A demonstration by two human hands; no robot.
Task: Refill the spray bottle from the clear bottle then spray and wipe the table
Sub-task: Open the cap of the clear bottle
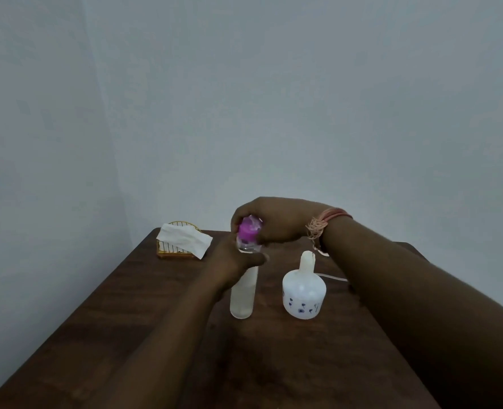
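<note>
Both hands (274,222) atop clear bottle (243,293)

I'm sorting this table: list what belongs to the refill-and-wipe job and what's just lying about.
For the job: clear bottle with pink cap, gripped by left hand and right hand; white spray bottle; tissue.
Lying about: wire holder; thin white tube.

Upright clear bottle (243,293), white spray bottle (302,293)
</note>
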